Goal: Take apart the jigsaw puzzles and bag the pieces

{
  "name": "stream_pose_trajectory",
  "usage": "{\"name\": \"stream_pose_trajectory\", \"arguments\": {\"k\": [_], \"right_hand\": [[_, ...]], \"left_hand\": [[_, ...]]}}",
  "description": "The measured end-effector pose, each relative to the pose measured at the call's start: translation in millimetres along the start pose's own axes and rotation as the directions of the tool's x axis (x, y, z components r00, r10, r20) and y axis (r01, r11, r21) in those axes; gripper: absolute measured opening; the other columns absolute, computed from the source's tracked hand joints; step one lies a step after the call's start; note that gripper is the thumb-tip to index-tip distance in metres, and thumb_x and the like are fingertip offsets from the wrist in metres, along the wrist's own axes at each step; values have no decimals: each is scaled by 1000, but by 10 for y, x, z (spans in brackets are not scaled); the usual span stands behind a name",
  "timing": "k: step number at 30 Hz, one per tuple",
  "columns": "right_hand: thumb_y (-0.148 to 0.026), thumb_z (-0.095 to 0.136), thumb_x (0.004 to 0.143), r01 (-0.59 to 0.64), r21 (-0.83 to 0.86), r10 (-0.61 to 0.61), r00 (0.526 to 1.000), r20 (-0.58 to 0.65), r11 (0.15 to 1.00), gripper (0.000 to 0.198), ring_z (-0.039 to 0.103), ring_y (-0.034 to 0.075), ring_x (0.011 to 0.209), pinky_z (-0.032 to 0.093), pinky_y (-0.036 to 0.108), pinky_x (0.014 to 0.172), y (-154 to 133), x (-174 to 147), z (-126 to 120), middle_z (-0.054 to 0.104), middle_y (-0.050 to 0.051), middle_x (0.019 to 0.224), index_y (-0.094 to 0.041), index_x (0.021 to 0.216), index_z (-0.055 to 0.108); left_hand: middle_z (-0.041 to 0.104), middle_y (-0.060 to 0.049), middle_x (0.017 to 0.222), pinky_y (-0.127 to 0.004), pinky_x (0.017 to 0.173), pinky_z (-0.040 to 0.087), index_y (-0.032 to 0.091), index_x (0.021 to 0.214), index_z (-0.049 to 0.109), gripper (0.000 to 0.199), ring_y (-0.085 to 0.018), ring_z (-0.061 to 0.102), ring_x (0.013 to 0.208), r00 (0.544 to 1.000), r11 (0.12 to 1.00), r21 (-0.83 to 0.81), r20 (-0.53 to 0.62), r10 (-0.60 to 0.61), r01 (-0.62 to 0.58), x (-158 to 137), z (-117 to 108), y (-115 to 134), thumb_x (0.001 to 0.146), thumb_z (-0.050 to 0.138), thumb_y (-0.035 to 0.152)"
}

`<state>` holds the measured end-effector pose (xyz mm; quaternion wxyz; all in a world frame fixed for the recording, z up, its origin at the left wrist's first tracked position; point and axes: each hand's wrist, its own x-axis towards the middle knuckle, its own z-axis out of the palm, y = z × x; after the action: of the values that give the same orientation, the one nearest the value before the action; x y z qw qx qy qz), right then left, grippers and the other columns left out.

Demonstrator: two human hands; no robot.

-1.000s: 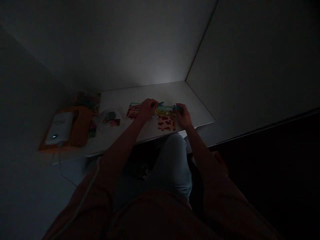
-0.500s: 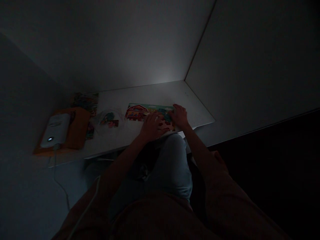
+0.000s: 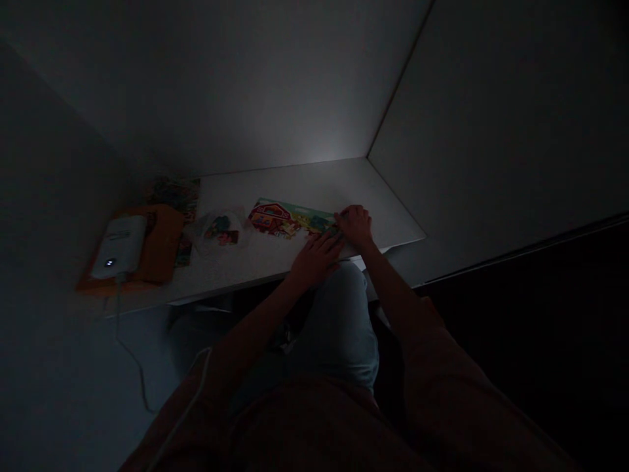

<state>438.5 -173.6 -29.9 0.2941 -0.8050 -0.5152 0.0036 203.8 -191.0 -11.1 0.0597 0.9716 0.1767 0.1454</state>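
A colourful jigsaw puzzle (image 3: 272, 216) with a red barn and a green top edge lies aslant on the white desk. Its lower edge looks jagged, and its right end is hidden by my hands. My left hand (image 3: 317, 259) lies across the lower right part, fingers stretched out and close to my other hand. At the right end, my right hand (image 3: 356, 226) has its fingers bent in on the puzzle. Left of the puzzle is a clear plastic bag (image 3: 201, 237) with green and red pieces. Dim light blurs the details.
On the desk's left end, a white power bank (image 3: 120, 242) with a lit display and a cable (image 3: 130, 351) rests on an orange package (image 3: 167, 242). Printed picture sheets (image 3: 189, 193) lie behind it. Walls border the white desk (image 3: 324, 177) at the back and right.
The puzzle has turned, its right end now lower, and its cow part is no longer visible. My left hand has moved right, up to my right hand, whose fingers are more bent.
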Motion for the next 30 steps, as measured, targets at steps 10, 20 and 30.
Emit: {"name": "stream_pose_trajectory", "arguments": {"k": [10,20,30], "right_hand": [[-67,52,116,12,12,-12,1000,23,1000,52,62,40,135,47,62,119,18,26,-24,72,20,141,-22,110,78],[-66,56,116,3,-20,-2,999,44,1000,50,61,41,136,47,61,119,-16,16,-46,70,19,143,-23,113,81],[-61,60,114,25,-2,-25,999,42,1000,47,65,40,133,50,62,117,-2,20,-64,73,18,141,-23,106,86]], "left_hand": [[77,-12,158,-50,125,58,26,160,71,45,-30,73,147,996,987,-144,-45,-80,73,-51,-58,-207,117,56,24],[74,-16,156,-49,126,53,23,157,72,45,-32,73,141,900,908,-266,-210,-381,322,384,-429,-937,117,58,41],[55,-20,179,-65,142,30,25,172,55,85,-43,46,169,979,981,-97,-100,-179,169,-27,-97,-265,101,79,66]]}}
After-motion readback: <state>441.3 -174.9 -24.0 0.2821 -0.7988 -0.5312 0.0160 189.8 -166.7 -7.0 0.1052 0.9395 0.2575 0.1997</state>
